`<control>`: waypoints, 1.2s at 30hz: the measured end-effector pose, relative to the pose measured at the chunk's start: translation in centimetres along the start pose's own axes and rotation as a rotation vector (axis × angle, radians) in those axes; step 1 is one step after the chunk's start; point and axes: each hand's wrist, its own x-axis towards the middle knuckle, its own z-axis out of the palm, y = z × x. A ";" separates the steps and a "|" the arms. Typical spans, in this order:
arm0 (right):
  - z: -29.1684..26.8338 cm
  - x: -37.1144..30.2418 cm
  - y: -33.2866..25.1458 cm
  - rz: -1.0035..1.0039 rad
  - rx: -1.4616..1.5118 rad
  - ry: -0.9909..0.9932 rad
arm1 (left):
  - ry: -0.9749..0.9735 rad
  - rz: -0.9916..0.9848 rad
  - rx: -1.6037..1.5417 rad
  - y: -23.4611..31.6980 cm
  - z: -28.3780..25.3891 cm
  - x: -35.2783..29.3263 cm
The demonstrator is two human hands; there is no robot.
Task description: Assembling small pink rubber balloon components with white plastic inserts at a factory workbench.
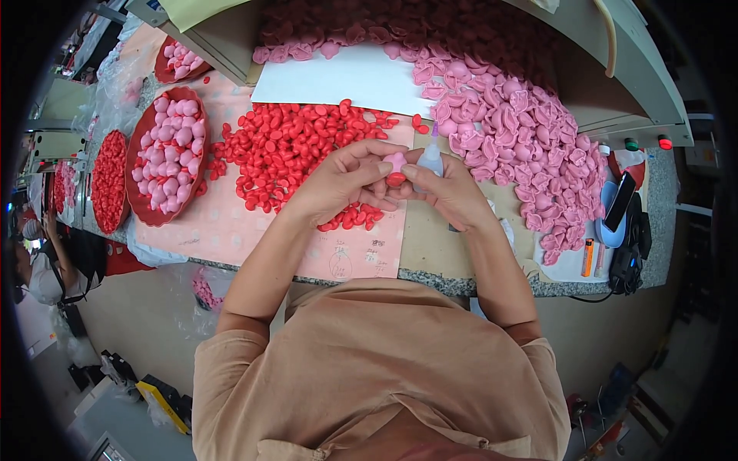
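My left hand (347, 181) pinches a small pink piece (395, 161) with a red oval piece (396, 179) against its lower end. Close beside it, my right hand (453, 190) is closed around a small translucent squeeze bottle (431, 160) with a purple tip pointing up; its fingertips are near the red piece. Under and beyond my left hand spreads a heap of glossy red oval pieces (284, 146). Past my right hand lies a large pile of pink shell-like pieces (530, 154), some with thin ragged edges.
To the left, a red tray (144, 206) holds joined pink and red pieces; another tray of red pieces (110, 180) stands beyond. White paper (338, 81) lies under an open metal housing (646, 84). At right are a phone (619, 201), a blue container (603, 230) and an orange lighter (587, 257).
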 end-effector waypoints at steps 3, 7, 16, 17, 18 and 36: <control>0.0 -0.1 0.2 -0.055 0.067 0.003 | -0.022 0.032 0.006 0.1 0.4 -0.1; 0.1 -0.7 -0.3 -0.089 0.095 0.003 | -0.142 0.249 0.128 -0.1 1.3 -0.1; -2.7 -9.2 -6.3 -0.321 -0.548 0.566 | 0.096 0.568 0.334 -0.4 0.4 -0.8; -3.4 -10.8 -5.9 -0.319 -0.559 0.586 | 0.096 0.552 0.330 -0.4 0.8 -0.7; -4.3 -11.9 -4.9 -0.315 -0.584 0.610 | 0.081 0.552 0.318 -0.4 1.2 -0.6; -4.8 -12.7 -0.7 -0.377 -1.130 0.678 | 0.060 0.539 0.420 -1.3 2.2 -0.9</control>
